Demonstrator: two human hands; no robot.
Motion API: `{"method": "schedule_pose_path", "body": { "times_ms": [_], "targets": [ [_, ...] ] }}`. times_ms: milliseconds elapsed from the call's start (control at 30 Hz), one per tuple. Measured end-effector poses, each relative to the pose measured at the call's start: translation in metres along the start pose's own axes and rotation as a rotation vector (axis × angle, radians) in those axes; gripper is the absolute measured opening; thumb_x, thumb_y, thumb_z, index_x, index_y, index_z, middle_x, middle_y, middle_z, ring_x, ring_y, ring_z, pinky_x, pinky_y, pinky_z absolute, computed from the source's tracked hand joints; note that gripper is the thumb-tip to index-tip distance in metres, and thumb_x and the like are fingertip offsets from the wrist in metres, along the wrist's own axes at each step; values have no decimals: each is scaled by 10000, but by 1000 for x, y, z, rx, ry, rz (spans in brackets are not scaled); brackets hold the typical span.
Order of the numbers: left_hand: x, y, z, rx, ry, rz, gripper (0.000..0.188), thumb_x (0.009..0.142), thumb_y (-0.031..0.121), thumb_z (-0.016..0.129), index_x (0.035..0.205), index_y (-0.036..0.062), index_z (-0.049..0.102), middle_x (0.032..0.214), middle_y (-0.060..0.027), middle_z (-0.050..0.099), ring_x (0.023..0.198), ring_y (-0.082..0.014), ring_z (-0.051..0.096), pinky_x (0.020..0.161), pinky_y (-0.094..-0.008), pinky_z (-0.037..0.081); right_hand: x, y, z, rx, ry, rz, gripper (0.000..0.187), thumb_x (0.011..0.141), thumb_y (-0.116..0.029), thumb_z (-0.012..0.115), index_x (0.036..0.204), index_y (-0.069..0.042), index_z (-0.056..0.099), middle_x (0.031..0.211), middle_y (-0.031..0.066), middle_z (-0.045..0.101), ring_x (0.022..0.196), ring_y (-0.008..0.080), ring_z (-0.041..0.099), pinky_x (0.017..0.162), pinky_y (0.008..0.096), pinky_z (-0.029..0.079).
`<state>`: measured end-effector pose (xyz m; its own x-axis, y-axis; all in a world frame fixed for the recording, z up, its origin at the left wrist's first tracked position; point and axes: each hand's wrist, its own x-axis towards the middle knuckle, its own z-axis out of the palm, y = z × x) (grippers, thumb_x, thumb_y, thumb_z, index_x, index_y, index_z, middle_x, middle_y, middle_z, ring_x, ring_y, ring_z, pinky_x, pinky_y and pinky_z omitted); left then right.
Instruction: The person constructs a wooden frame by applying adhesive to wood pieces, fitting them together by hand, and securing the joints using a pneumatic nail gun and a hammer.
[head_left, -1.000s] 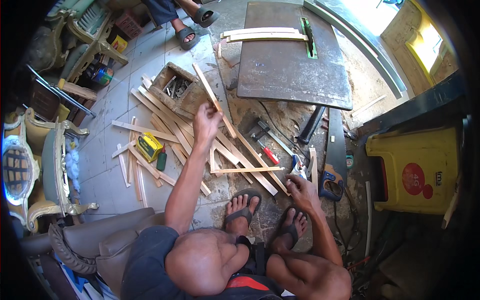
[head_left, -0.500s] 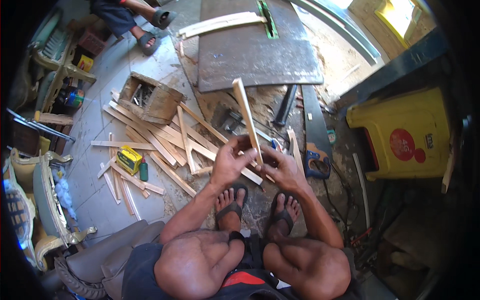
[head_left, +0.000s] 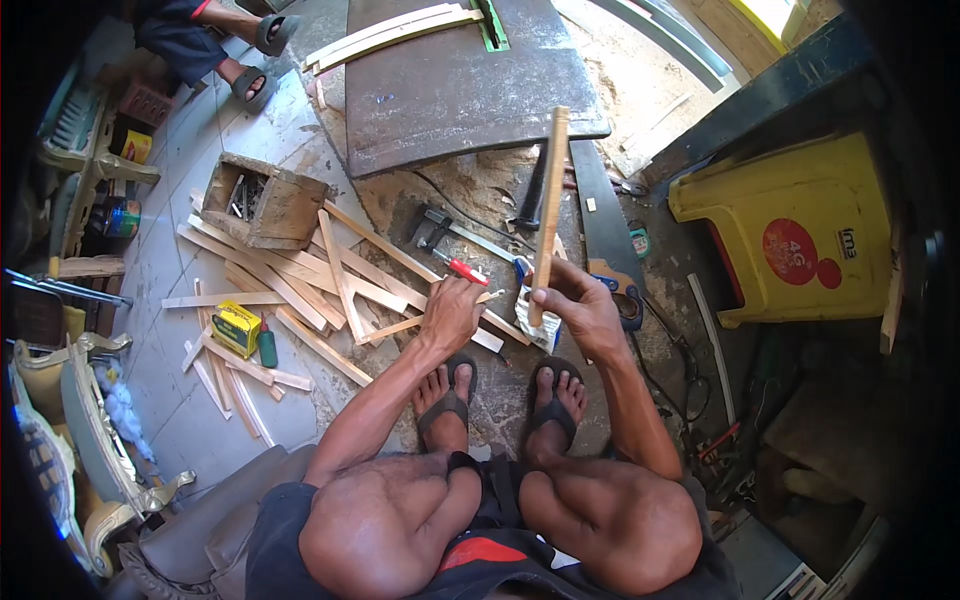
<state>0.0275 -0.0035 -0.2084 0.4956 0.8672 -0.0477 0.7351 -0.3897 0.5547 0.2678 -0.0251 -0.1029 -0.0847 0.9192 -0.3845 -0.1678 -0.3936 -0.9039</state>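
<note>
My right hand (head_left: 582, 308) is closed around the lower part of a wooden strip (head_left: 552, 190), which stands nearly upright. To its left, my left hand (head_left: 453, 315) reaches low with its fingers curled together. A small pale tip (head_left: 490, 297) sticks out by those fingers; what they hold is hidden. Just beyond that hand lies a bar clamp (head_left: 432, 228) with a red handle (head_left: 466, 271). A crumpled white-and-blue striped thing (head_left: 537, 322) lies below the strip. Joined wooden strips (head_left: 345, 280) form a narrow V left of my left hand.
Loose strips (head_left: 285, 280) lie around a wooden box (head_left: 262, 200) of metal pieces. Nearby are a yellow box (head_left: 236, 328) and a green bottle (head_left: 267, 345). A handsaw (head_left: 600, 215), yellow stool (head_left: 790, 235) and dark board (head_left: 450, 100) surround the work area. Another person's feet (head_left: 262, 65) show far left.
My hands have parted. The left has let go of the wooden strip and gone down beside the clamp handle; the right keeps the strip, now more upright. The view has shifted rightward.
</note>
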Motion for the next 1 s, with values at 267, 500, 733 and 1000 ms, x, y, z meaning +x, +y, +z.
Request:
{"method": "schedule_pose_path", "body": {
  "times_ms": [267, 500, 733, 1000],
  "targets": [
    [-19, 28, -40, -141, 167, 81, 362, 874, 82, 775, 1229, 30, 728, 992, -149, 711, 885, -330, 720, 755, -399, 595, -3, -3, -10, 81, 72, -81, 561, 944, -112, 795, 1431, 63, 580, 1192, 120, 734, 1076, 160, 690, 986, 322, 544],
    [-22, 47, -60, -40, 253, 275, 369, 849, 112, 807, 1199, 17, 738, 981, -120, 713, 868, -290, 715, 756, -389, 596, 2, 0, 5, -58, 60, -71, 542, 932, -133, 820, 1388, 64, 603, 1158, 108, 733, 1002, 138, 703, 874, 289, 568],
    [-28, 61, -88, 21, 200, 328, 335, 848, 123, 782, 1159, 5, 742, 950, -98, 696, 876, -268, 692, 764, -371, 588, 1, -4, 22, -82, 62, -43, 566, 931, -154, 826, 1390, 74, 588, 1133, 127, 721, 973, 153, 720, 830, 286, 586],
    [-34, 70, -118, 45, 184, 383, 377, 815, 138, 798, 1158, -5, 736, 912, -95, 695, 849, -251, 693, 735, -360, 580, -14, -14, 22, 83, 334, -204, 582, 989, -115, 746, 1496, 32, 501, 986, 114, 686, 883, 194, 728, 732, 321, 637]
  ]
}}
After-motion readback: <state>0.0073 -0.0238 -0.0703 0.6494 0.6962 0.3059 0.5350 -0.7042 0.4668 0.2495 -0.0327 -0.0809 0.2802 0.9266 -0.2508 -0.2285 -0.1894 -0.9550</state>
